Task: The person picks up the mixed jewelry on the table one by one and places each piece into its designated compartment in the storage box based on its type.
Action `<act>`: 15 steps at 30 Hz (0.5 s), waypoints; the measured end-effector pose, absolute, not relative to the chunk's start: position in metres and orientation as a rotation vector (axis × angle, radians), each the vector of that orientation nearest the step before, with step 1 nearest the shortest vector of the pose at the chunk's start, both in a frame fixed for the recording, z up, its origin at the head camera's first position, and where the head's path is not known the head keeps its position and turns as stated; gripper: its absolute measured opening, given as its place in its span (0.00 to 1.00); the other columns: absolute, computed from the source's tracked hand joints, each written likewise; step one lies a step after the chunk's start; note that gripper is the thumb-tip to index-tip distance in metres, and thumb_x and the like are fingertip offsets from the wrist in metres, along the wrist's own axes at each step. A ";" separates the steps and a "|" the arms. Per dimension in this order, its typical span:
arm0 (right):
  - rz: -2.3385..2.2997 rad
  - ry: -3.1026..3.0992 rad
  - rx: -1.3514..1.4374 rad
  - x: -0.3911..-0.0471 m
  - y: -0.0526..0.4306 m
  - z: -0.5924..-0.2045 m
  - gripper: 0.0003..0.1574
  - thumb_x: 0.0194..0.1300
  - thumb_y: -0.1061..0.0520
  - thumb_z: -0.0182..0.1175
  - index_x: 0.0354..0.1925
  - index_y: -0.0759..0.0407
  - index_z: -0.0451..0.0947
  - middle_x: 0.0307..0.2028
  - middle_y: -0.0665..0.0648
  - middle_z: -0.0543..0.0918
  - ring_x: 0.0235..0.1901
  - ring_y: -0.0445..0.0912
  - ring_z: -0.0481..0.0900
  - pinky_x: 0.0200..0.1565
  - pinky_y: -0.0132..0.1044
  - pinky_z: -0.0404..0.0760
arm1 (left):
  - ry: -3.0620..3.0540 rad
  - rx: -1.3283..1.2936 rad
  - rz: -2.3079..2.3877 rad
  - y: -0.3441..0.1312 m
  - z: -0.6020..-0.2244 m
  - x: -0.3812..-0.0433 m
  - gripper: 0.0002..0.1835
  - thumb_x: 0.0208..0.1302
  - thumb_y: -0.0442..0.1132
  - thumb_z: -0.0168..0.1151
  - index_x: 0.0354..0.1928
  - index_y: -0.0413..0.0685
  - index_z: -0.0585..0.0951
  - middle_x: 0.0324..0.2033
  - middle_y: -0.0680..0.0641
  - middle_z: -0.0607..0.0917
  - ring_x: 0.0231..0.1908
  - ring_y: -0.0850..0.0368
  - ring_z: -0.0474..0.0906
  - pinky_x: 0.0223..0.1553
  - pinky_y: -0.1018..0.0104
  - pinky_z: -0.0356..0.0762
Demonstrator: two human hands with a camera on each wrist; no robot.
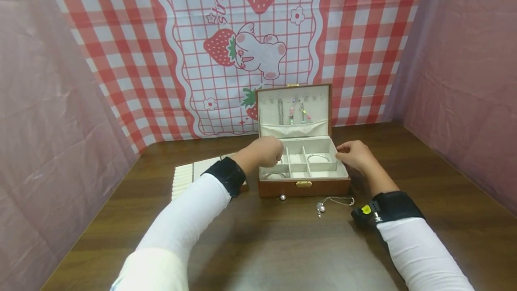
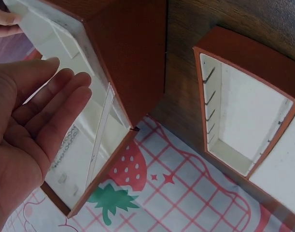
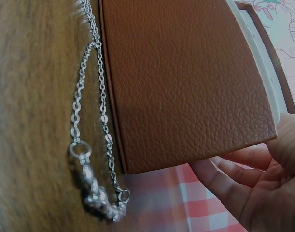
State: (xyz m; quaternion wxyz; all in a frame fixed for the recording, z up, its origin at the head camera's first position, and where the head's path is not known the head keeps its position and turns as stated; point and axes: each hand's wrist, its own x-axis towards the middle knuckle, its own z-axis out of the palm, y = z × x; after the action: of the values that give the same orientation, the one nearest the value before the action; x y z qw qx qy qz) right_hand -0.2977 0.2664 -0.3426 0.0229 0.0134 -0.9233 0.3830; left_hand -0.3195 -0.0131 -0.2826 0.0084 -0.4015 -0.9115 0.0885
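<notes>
A brown jewelry box (image 1: 278,188) with a cream lining stands with its lid up. Over its left compartments is my left hand (image 1: 269,151); in the left wrist view its fingers (image 2: 65,113) are loosely bent, with no object visible between them and the thumb. My right hand (image 1: 355,154) grips the box's right wall near the rim, thumb and fingers (image 3: 229,186) at its edge. A silver bracelet (image 1: 318,156) lies in the back right compartment, another ring-shaped piece (image 1: 275,174) in the front left one. Several chains and beaded strands (image 1: 291,112) hang inside the lid.
A silver chain necklace (image 3: 103,96) with a pearl pendant (image 1: 322,208) lies on the table before the box's right front. A small pearl piece (image 1: 282,197) sits by its front wall. Left of the box is a lined tray (image 1: 183,178), partly behind my left arm. A strawberry cloth (image 1: 258,57) hangs behind.
</notes>
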 end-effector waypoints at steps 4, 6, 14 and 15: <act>1.192 -2.857 0.048 -0.298 0.266 -0.342 0.27 0.67 0.57 0.56 0.57 0.78 0.72 0.51 0.76 0.76 0.49 0.62 0.74 0.51 0.55 0.77 | -2.817 -1.289 0.189 -0.018 -0.282 -0.316 0.03 0.53 0.33 0.65 0.29 0.49 0.85 0.30 0.54 0.85 0.33 0.58 0.79 0.40 0.66 0.79; 1.198 -2.859 0.049 -0.298 0.266 -0.341 0.27 0.67 0.57 0.56 0.57 0.77 0.71 0.52 0.76 0.75 0.49 0.63 0.73 0.51 0.55 0.77 | -2.824 -1.302 0.123 -0.021 -0.283 -0.314 0.06 0.55 0.35 0.67 0.36 0.47 0.86 0.34 0.52 0.86 0.37 0.56 0.81 0.43 0.65 0.79; 1.190 -2.880 0.064 -0.297 0.268 -0.340 0.28 0.68 0.57 0.56 0.58 0.78 0.71 0.53 0.76 0.75 0.50 0.63 0.73 0.52 0.56 0.76 | -2.809 -1.280 -0.207 -0.036 -0.282 -0.304 0.13 0.58 0.40 0.70 0.44 0.43 0.85 0.38 0.49 0.87 0.39 0.57 0.82 0.45 0.67 0.78; 1.181 -2.884 0.077 -0.297 0.268 -0.340 0.28 0.68 0.57 0.56 0.58 0.78 0.70 0.52 0.77 0.75 0.50 0.64 0.73 0.52 0.56 0.76 | -2.808 -1.270 -0.241 -0.038 -0.282 -0.303 0.14 0.58 0.41 0.71 0.45 0.43 0.85 0.39 0.49 0.87 0.40 0.57 0.82 0.45 0.68 0.78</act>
State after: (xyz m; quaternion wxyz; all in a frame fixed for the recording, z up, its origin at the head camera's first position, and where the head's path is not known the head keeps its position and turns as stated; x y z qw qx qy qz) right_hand -0.2968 0.2685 -0.3398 0.0123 0.0246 -0.9251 0.3787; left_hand -0.3031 -0.0382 -0.2821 0.0253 -0.4106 -0.9081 -0.0779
